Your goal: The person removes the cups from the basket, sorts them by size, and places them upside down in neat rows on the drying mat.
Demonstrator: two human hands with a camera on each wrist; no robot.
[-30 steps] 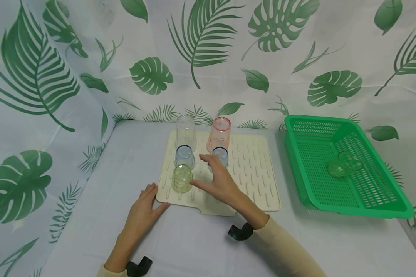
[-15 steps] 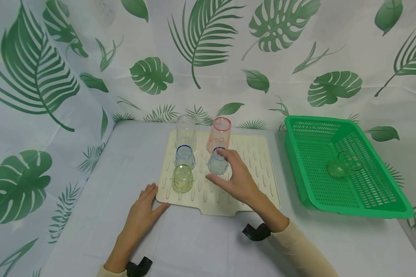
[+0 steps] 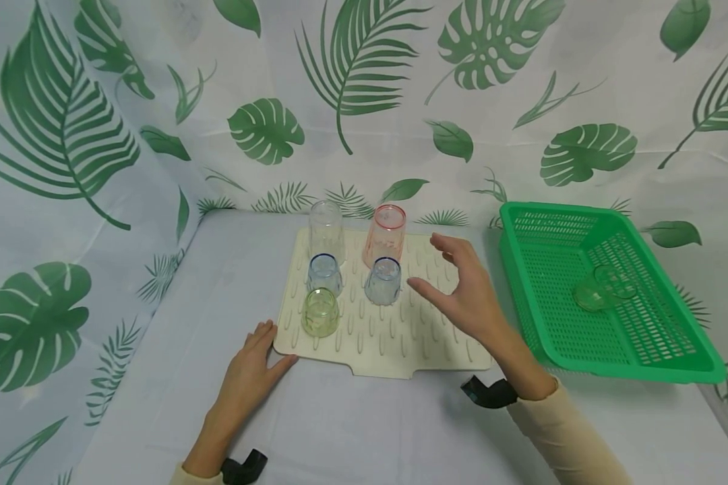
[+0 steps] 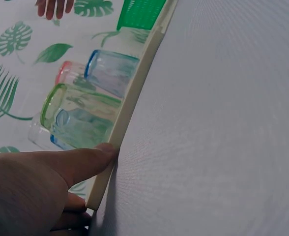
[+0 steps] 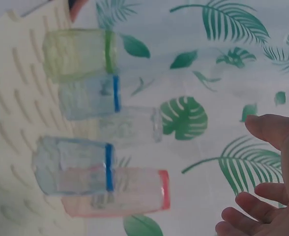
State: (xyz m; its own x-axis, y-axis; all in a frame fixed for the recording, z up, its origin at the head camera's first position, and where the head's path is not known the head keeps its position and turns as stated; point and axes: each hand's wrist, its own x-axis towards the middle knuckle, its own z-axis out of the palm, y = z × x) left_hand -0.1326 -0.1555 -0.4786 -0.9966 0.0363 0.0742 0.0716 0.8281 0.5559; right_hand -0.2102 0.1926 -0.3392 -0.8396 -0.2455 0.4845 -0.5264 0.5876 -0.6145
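Note:
My left hand [image 3: 251, 367] rests at the near left corner of a cream drying mat [image 3: 394, 343]. Its thumb touches the mat's front edge and its fingers lie along the side, seen close in the left wrist view. Over the mat's right part, my right hand [image 3: 467, 289] hovers with thumb and fingers spread, holding nothing. Nearest to it stands a blue-rimmed glass [image 3: 383, 283]. Behind that one is a tall red-rimmed glass [image 3: 385, 239]. The left row has a green glass [image 3: 320, 315], another blue-rimmed glass [image 3: 324, 275] and a tall clear glass [image 3: 326, 232].
To the right of the mat stands a green plastic basket [image 3: 522, 289], with a green glass [image 3: 600, 289] lying on its side inside. A leaf-patterned cloth [image 3: 364, 162] hangs behind and at the left of the white-covered table [image 3: 364, 431].
My right hand has moved right, away from the green glass and past the right blue-rimmed glass, towards the basket side. The glasses and my left hand have stayed in place.

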